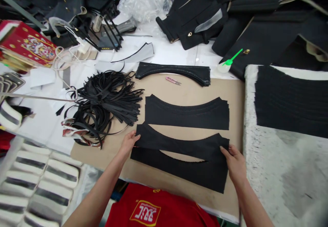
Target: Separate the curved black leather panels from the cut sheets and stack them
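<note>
A curved black fabric panel [176, 141] is stretched between my two hands over the brown board. My left hand [130, 141] pinches its left end between thumb and fingers. At the right end, my right hand [234, 158] grips the panel's edge the same way. Partly beneath it, closer to my body, lies another black panel [179, 172] with a curved upper edge. Just beyond the held piece rests a similar stack of black panels [187, 116]. Farther back sits a narrow curved black stack [174, 70], with pink thread snips [173, 80] in front of it.
Bundled black strips [107, 100] lie on the left of the brown board [159, 87]. A white pot with a green-handled brush [227, 64] stands behind. On the right is a pale block [276, 158] with black fabric. A router [109, 42] and black bag pieces [194, 18] fill the back.
</note>
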### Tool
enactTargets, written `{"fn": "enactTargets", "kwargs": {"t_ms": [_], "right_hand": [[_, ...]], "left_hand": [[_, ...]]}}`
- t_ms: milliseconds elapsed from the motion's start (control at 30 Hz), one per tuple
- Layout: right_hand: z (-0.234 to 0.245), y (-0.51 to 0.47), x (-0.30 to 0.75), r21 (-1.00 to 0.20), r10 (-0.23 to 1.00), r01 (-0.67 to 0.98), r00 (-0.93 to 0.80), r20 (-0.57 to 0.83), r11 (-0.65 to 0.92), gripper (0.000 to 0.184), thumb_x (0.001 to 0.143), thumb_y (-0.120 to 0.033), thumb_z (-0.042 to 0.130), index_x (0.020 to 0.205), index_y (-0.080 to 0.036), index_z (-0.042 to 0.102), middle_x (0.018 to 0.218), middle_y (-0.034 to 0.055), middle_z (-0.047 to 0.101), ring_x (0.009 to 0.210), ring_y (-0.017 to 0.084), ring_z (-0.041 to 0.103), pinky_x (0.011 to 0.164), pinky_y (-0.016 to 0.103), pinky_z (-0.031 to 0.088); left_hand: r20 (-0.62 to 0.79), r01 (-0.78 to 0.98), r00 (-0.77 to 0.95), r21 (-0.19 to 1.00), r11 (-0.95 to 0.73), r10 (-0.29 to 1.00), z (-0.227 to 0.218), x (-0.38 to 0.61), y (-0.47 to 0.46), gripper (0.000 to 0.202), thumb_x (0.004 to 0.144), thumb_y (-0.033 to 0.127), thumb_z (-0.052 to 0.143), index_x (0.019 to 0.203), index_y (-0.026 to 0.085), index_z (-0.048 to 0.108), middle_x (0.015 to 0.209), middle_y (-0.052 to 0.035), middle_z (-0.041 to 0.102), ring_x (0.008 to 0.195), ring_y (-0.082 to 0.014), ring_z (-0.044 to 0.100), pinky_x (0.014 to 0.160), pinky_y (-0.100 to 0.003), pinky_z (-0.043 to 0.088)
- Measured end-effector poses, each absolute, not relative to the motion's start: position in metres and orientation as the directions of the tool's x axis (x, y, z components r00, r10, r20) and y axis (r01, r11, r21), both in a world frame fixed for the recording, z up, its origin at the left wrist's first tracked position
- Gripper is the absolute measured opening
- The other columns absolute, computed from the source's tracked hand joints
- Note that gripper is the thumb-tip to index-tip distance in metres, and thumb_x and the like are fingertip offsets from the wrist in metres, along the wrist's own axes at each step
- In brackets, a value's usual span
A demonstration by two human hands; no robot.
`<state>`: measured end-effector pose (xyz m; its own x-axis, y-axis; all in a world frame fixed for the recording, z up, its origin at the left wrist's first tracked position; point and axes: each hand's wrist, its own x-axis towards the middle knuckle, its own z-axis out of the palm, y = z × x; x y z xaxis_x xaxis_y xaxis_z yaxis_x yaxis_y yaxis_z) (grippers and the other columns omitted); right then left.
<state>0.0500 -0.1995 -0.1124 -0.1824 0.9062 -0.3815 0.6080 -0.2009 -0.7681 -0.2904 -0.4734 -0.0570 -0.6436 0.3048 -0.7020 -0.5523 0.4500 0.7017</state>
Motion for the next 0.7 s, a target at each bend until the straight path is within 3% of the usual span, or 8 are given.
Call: {"fn": "enactTargets", "kwargs": {"t_ms": [167,367,433,567,700], "right_hand": [[-0.09,-0.196,0.05,-0.83,0.858,0.428,-0.2,-0.473,-0.358,0.048,0.066,-0.053,0.069,0.099,-0.018,0.068,0.093,0.0057,0.072,0.085,0.025,0.067,0.075,0.037,0.055],[-0.055,-0.199,0.069,-0.805,0.773,0.225,-0.229,-0.592,-0.55,0.044,0.065,-0.043,0.077,0.101,-0.022,0.065,0.094,0.0041,0.072,0.08,0.024,0.068,0.072,0.036,0.057],[-0.056,-0.204,0.079,-0.798,0.758,0.265,-0.258,-0.599,-0.541,0.044,0.067,-0.045,0.076,0.103,-0.022,0.065,0.094,0.0039,0.072,0.079,0.024,0.068,0.073,0.037,0.057],[-0.078,-0.216,0.097,-0.803,0.788,0.498,-0.325,-0.523,-0.327,0.046,0.073,-0.054,0.065,0.104,-0.019,0.064,0.089,0.005,0.071,0.08,0.025,0.066,0.077,0.039,0.055],[-0.094,-0.22,0.103,-0.757,0.83,0.62,-0.298,-0.472,-0.207,0.044,0.073,-0.054,0.063,0.1,-0.019,0.067,0.078,0.0035,0.069,0.075,0.024,0.063,0.071,0.037,0.053]], "left_hand": [[-0.74,-0.589,-0.608,0.663,0.462,0.287,-0.041,-0.296,-0.479,0.043,0.055,0.04,0.082,0.088,0.018,0.065,0.077,-0.0018,0.07,0.062,-0.0173,0.064,0.049,-0.024,0.049],[-0.742,-0.613,-0.578,0.669,0.419,0.339,-0.015,-0.298,-0.484,0.043,0.06,0.034,0.082,0.097,0.021,0.065,0.085,-0.0013,0.07,0.062,-0.0136,0.063,0.054,-0.023,0.052],[-0.75,-0.604,-0.571,0.66,0.448,0.334,-0.016,-0.29,-0.486,0.044,0.06,0.035,0.082,0.098,0.021,0.066,0.085,-0.0014,0.071,0.062,-0.0143,0.064,0.052,-0.023,0.052],[-0.753,-0.569,-0.59,0.644,0.511,0.291,-0.042,-0.267,-0.49,0.045,0.056,0.04,0.083,0.091,0.019,0.065,0.079,-0.0016,0.07,0.062,-0.0165,0.065,0.051,-0.025,0.052],[-0.742,-0.565,-0.616,0.651,0.507,0.265,-0.067,-0.254,-0.491,0.045,0.055,0.047,0.081,0.085,0.019,0.063,0.071,0.0,0.069,0.059,-0.0149,0.063,0.051,-0.023,0.049]]}}
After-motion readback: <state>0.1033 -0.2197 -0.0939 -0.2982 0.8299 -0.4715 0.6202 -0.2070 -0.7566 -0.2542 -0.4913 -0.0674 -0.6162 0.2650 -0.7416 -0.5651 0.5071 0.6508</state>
